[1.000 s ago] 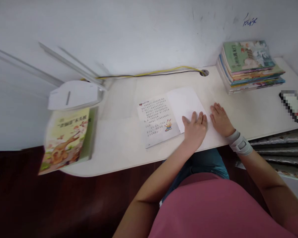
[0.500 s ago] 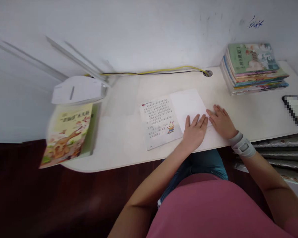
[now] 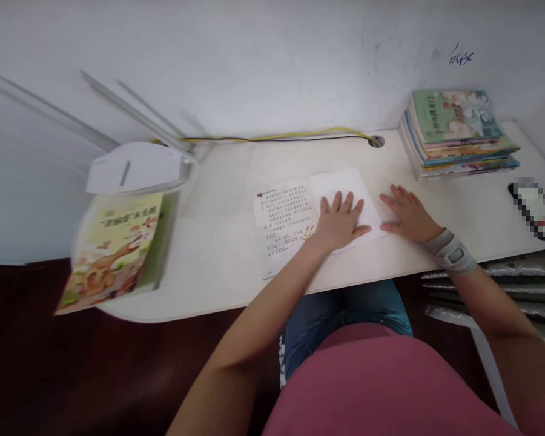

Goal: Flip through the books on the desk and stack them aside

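My left hand [image 3: 338, 221] lies flat with its fingers spread on a white sheet of paper [image 3: 340, 186]. The sheet covers the right side of an open printed book page [image 3: 282, 221], which has Chinese text and a cartoon rabbit partly hidden by my palm. My right hand [image 3: 409, 215] rests open on the white desk [image 3: 218, 290], with its fingertips close to the sheet's right edge. A grey wrist brace [image 3: 452, 251] wraps my right wrist. Neither hand holds anything.
A stack of children's books [image 3: 456, 136] stands at the desk's back right, and a pixelated phone [image 3: 536, 209] lies near the right edge. A white desk lamp [image 3: 134, 168] hangs over a picture book [image 3: 111, 254] at the left end. A yellow and black cable [image 3: 277, 138] runs along the wall.
My left hand has slid up and left onto the middle of the sheet, over the rabbit. My right hand has shifted slightly right, and the view has tilted a little.
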Motion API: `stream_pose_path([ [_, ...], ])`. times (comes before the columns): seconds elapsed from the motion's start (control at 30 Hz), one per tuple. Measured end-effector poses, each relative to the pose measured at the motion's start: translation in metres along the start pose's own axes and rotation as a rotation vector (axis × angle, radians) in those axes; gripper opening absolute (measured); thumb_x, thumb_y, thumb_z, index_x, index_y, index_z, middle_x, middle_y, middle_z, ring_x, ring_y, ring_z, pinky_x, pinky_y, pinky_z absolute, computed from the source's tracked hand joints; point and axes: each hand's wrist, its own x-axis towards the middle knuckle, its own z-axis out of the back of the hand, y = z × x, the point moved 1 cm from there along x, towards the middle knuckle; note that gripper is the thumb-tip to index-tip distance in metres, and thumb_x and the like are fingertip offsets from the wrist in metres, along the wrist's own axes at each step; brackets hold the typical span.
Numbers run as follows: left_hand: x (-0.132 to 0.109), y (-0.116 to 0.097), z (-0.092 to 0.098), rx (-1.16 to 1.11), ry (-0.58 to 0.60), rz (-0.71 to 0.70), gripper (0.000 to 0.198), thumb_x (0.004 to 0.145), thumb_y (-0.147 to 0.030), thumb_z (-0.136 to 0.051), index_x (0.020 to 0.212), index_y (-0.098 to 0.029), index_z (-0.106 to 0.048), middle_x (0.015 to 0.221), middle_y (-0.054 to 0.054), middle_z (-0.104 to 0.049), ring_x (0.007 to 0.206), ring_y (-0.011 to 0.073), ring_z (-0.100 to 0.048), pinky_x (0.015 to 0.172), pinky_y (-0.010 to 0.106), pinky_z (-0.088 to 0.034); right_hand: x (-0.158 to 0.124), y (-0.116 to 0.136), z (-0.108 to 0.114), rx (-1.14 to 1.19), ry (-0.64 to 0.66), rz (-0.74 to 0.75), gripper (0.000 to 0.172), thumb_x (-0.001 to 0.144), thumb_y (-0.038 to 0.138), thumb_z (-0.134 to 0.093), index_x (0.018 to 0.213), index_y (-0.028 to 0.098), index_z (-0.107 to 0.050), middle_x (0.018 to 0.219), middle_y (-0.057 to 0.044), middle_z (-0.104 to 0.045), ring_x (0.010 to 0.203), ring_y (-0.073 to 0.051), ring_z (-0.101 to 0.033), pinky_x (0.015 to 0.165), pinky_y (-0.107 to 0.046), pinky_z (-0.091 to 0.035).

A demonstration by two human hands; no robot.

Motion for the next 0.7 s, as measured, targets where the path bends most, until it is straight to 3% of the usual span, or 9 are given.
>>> stream_pose_path([
  [0.2, 0.003, -0.001, -0.003, -0.014, -0.009, -0.04, 0.075, 0.092, -0.063, -0.036, 0.151, -0.018, -0.028, 0.159, 0.016, -0.022, 0.147, 0.038, -0.016, 0.114, 0.064, -0.014, 0.008, -0.012, -0.009, 0.034, 0.031, 0.049, 0.088, 0.084, 0.074, -0.04, 0.15, 0.016, -0.031, 0.157, -0.019, -0.026, 0.146, -0.033, -0.021, 0.114, -0.057, -0.018],
  [0.4, 0.005, -0.007, -0.008, -0.009, -0.084, -0.036, 0.073, 0.094, -0.06, -0.033, 0.151, -0.014, -0.029, 0.158, 0.017, -0.025, 0.146, 0.0359, -0.019, 0.116, 0.062, -0.014, 0.006, -0.011, -0.012, 0.053, 0.006, 0.054, 0.089, 0.084, 0.075, -0.038, 0.148, 0.013, -0.033, 0.156, -0.02, -0.028, 0.146, -0.033, -0.021, 0.115, -0.057, -0.018],
  [0.7, 0.019, -0.014, -0.009, -0.035, -0.043, -0.029, 0.081, 0.094, -0.063, -0.021, 0.153, -0.007, -0.018, 0.158, 0.02, -0.022, 0.147, 0.0341, -0.017, 0.116, 0.058, -0.014, 0.007, -0.011, -0.009, 0.047, 0.007, 0.055, 0.089, 0.085, 0.073, -0.039, 0.146, 0.008, -0.035, 0.155, -0.023, -0.029, 0.146, -0.032, -0.023, 0.115, -0.054, -0.02],
])
